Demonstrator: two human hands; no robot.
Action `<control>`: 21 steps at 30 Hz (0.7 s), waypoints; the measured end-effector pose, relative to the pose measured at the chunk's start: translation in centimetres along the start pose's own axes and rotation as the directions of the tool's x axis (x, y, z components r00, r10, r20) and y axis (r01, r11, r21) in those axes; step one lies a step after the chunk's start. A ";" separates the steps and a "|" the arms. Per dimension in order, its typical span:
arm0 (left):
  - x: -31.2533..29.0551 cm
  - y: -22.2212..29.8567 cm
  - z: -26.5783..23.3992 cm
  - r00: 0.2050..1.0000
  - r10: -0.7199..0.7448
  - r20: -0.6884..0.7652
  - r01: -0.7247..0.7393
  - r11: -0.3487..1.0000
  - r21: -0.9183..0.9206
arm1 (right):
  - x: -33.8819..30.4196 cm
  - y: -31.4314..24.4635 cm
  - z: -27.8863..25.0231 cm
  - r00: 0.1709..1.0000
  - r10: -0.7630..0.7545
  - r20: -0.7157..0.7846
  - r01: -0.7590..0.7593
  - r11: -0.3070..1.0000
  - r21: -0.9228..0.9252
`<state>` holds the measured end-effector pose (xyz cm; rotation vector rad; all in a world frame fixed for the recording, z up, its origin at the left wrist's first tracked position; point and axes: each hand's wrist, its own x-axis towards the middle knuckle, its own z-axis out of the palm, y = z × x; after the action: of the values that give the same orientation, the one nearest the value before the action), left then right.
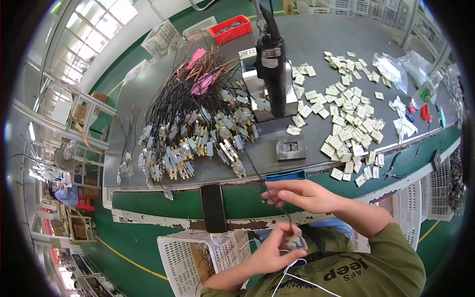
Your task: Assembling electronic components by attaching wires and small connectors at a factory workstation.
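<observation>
My left hand (274,250) is closed around a small grey-and-metal electrical part (296,242) in front of my shirt; the fingers hide much of it. From there a thin black cable (255,171) runs up toward the large cable bundle (166,104) on the table. My right hand (307,195) is above the table's front edge, fingers loosely stretched, with the cable crossing at its fingertips. The bundle's near ends carry grey and brass-coloured parts (198,143). A small metal block fixture (291,149) sits beyond my right hand, behind a blue tray (286,175).
A black upright machine head (272,74) stands mid-table. Many cream-coloured plates (351,119) lie heaped to its right. A phone (213,208) rests at the front edge. Pliers (394,168) lie at right, a red bin (230,29) at the back. A white crate (178,262) stands below.
</observation>
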<state>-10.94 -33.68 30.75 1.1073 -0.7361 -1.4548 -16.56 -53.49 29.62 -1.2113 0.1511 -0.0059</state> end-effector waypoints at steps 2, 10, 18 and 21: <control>0.5 -1.6 1.2 0.991 0.130 0.009 -0.129 0.986 -0.102 | 0.5 -1.3 0.6 0.999 -0.031 -0.006 0.030 0.992 -0.120; 1.0 -3.3 -1.0 0.903 0.315 -0.292 -0.278 0.947 0.160 | -0.3 -3.8 -8.8 0.815 -0.413 -0.406 -0.202 0.453 -0.868; 3.5 -2.3 -2.6 0.749 0.470 -0.468 -0.378 0.882 0.281 | 5.7 0.8 -16.6 0.830 -0.539 0.144 0.073 -0.151 -0.986; 2.9 -2.5 -3.5 0.717 0.493 -0.492 -0.393 0.870 0.299 | 6.0 0.0 -15.5 0.910 -0.410 0.064 -0.016 -0.190 -0.982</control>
<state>-8.57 -35.50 26.52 1.2954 -0.6510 -0.6054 -12.45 -68.43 23.59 -2.9580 0.2158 -0.4772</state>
